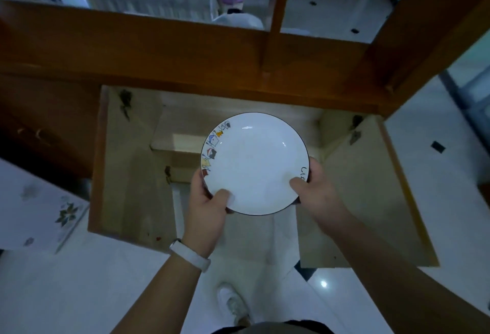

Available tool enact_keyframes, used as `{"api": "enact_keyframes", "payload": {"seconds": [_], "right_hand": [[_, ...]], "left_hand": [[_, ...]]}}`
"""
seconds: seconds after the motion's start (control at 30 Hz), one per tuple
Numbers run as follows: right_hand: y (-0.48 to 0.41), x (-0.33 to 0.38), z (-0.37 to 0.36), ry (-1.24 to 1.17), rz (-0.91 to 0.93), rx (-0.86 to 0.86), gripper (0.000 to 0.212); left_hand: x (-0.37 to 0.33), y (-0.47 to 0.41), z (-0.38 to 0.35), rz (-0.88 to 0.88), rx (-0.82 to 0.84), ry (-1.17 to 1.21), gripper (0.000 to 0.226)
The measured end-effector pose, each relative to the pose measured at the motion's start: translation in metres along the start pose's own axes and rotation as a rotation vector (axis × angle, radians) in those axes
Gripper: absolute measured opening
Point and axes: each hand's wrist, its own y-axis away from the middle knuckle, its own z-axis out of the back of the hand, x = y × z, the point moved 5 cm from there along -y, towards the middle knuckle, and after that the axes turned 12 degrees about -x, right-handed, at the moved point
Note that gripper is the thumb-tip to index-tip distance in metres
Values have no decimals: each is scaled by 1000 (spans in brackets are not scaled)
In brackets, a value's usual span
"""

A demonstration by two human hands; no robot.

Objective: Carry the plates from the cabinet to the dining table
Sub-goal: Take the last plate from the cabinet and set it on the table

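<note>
A round white plate [254, 158] with a thin dark rim and small coloured drawings along its left edge is held level in front of the open wooden cabinet [185, 50]. My left hand [209, 201] grips its lower left rim, thumb on top. My right hand [315, 188] grips the lower right rim, thumb resting on the plate's face. The underside looks like it may be a stack, but I cannot tell how many plates there are. The cabinet's pale inner shelf [175, 132] shows behind the plate.
Both cabinet doors stand open: the left door [124, 164] and the right door [371, 190] flank my arms. A white patterned surface [39, 206] lies at the left. Glossy white floor tiles [437, 169] spread around; my white shoe [233, 304] is below.
</note>
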Motion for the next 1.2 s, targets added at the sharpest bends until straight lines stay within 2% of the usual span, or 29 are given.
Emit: {"api": "enact_keyframes", "payload": {"seconds": [0.3, 0.53, 0.87, 1.2], "right_hand": [[63, -20, 133, -53, -30, -256, 39], [151, -68, 250, -129, -53, -468, 41], [345, -143, 408, -217, -139, -849, 32], [528, -201, 497, -266, -276, -1294, 29]], "left_hand": [[3, 77, -94, 22, 269, -87, 50], [22, 190, -158, 1, 482, -163, 54], [72, 401, -227, -6, 851, -263, 51], [115, 593, -279, -2, 1305, -380, 49]]}}
